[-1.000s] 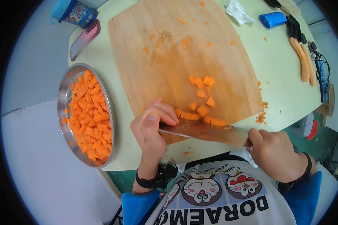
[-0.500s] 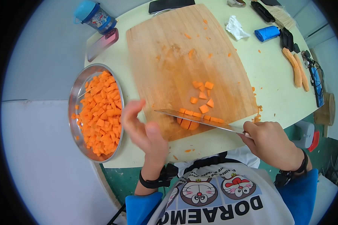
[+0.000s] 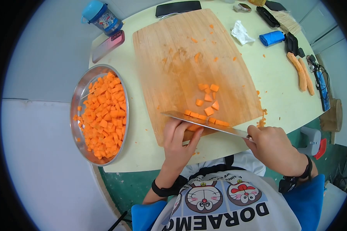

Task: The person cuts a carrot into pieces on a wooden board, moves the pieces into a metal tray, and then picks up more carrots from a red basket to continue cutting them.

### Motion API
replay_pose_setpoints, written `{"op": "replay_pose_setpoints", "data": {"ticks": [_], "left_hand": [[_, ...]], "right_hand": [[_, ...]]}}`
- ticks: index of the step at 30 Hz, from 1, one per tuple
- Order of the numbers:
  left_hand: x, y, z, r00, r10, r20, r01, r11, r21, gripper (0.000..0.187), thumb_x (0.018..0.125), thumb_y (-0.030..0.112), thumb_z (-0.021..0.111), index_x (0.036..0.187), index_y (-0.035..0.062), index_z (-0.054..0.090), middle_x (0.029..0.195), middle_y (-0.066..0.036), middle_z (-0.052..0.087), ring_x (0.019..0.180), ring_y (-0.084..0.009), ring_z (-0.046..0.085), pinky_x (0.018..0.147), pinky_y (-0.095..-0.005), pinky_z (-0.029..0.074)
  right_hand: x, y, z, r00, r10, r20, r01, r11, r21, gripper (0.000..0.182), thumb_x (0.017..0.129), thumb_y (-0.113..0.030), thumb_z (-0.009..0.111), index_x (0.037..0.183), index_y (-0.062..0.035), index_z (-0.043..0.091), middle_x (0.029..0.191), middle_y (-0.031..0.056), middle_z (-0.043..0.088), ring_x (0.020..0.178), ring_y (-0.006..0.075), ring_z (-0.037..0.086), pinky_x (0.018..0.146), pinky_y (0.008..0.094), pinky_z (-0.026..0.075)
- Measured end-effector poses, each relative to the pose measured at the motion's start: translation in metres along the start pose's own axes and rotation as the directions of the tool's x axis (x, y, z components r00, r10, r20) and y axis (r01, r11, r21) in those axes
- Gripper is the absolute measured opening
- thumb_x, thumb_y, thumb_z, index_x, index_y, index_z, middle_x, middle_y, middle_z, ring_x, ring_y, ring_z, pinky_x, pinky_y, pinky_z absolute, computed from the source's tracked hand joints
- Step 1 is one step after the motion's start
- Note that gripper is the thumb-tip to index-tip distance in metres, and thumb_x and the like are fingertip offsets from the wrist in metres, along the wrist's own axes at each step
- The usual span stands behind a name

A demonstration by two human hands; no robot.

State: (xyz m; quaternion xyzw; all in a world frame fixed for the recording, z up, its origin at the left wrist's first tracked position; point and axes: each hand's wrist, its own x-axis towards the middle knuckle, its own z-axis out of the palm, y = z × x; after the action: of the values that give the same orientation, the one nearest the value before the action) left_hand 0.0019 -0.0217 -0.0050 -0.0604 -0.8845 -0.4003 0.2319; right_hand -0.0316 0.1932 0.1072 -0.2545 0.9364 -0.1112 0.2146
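My right hand (image 3: 273, 146) grips the handle of a kitchen knife (image 3: 216, 126), its long blade lying slantwise across the near part of the wooden cutting board (image 3: 158, 69). Fingers of my left hand (image 3: 180, 141) are bent onto carrot pieces (image 3: 196, 127) on the near side of the blade, which the hand and knife partly hide. A row of cut carrot (image 3: 219, 122) lies along the blade's far side. Beyond it, several loose carrot cubes (image 3: 208, 97) are scattered on the board. An oval metal tray (image 3: 74, 115) on the left holds a heap of diced carrot (image 3: 108, 115).
Two peeled carrots (image 3: 300, 73) lie at the right, beside a power strip (image 3: 322, 88). A blue roll (image 3: 272, 38) and crumpled tissue (image 3: 241, 32) sit farther back. Phones (image 3: 108, 46) and a blue flask (image 3: 103, 18) stand at the back left.
My left hand has come down from beside the tray, moving right onto the carrot pieces by the blade. The knife and my right hand stay almost in place.
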Motion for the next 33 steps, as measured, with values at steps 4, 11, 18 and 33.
{"op": "replay_pose_setpoints", "data": {"ticks": [4,11,18,33], "left_hand": [[0.000,-0.001,0.000,0.998,0.056,-0.023,-0.056,0.998,0.008,0.034,0.063,0.005,0.077,0.091,0.0017,0.057,0.098,-0.012,0.056,0.091,-0.0284,0.054,0.077,-0.0354,0.044],[-0.001,-0.003,0.003,0.992,0.095,-0.080,-0.092,0.995,0.043,0.034,0.062,0.006,0.077,0.089,0.0021,0.057,0.096,-0.011,0.057,0.091,-0.0281,0.054,0.077,-0.0350,0.044],[-0.001,-0.001,0.003,0.991,0.104,-0.086,-0.100,0.994,0.053,0.033,0.062,0.005,0.077,0.089,0.0011,0.058,0.095,-0.012,0.058,0.089,-0.0281,0.055,0.077,-0.0349,0.044],[-0.001,0.000,0.001,0.987,0.125,-0.103,-0.118,0.990,0.077,0.032,0.061,0.003,0.077,0.087,-0.0009,0.058,0.094,-0.014,0.058,0.085,-0.0267,0.057,0.075,-0.0327,0.047]], "right_hand": [[0.007,0.006,-0.008,1.000,0.010,-0.016,-0.010,0.999,0.036,0.020,0.081,-0.017,0.059,0.072,-0.0008,0.051,0.053,0.0145,0.054,0.052,0.0311,0.058,0.048,0.0377,0.047],[0.014,0.009,-0.017,0.999,0.039,-0.021,-0.037,0.995,0.091,0.022,0.081,-0.018,0.059,0.068,-0.0003,0.055,0.054,0.0163,0.054,0.056,0.0338,0.058,0.052,0.0404,0.047],[0.009,0.002,-0.005,1.000,0.015,-0.022,-0.014,1.000,0.027,0.018,0.081,-0.016,0.057,0.072,-0.0008,0.056,0.054,0.0164,0.055,0.053,0.0326,0.058,0.051,0.0397,0.048],[0.016,0.011,-0.017,0.984,0.099,-0.145,-0.087,0.993,0.086,0.022,0.082,-0.022,0.057,0.071,-0.0030,0.062,0.060,0.0147,0.058,0.056,0.0313,0.059,0.052,0.0390,0.048]]}}
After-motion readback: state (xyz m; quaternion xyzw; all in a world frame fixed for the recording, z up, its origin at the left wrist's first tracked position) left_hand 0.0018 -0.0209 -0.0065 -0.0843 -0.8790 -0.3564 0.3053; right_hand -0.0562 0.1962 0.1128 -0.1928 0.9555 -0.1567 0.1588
